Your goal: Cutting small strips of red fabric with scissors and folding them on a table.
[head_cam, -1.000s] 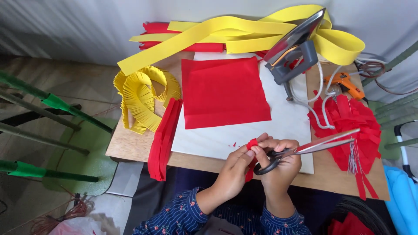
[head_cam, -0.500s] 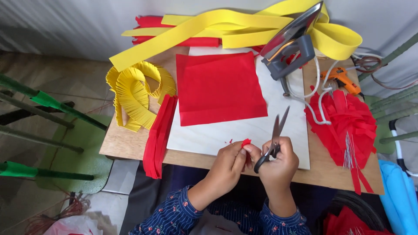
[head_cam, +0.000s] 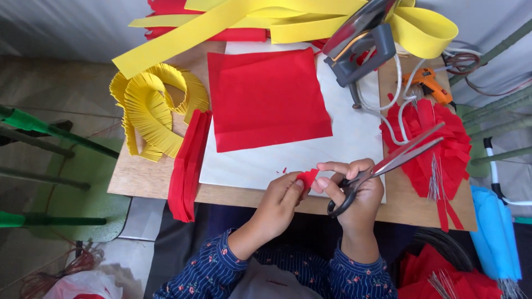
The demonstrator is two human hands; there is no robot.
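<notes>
Left grip pinches a small red paper piece above the desk front edge. Right grip is closed around scissors, blades pointing right, just beside the piece.

Soft, even daylight fills the scene, bright without harsh glare. The white board reflects light mildly and stays readable, and the red paper square lying on it looks saturated and sharp. Shadows are faint; the darkest area lies below the board's near edge, under the table. Straight lines bow slightly far left and right of the board, and focus softens there.
</notes>
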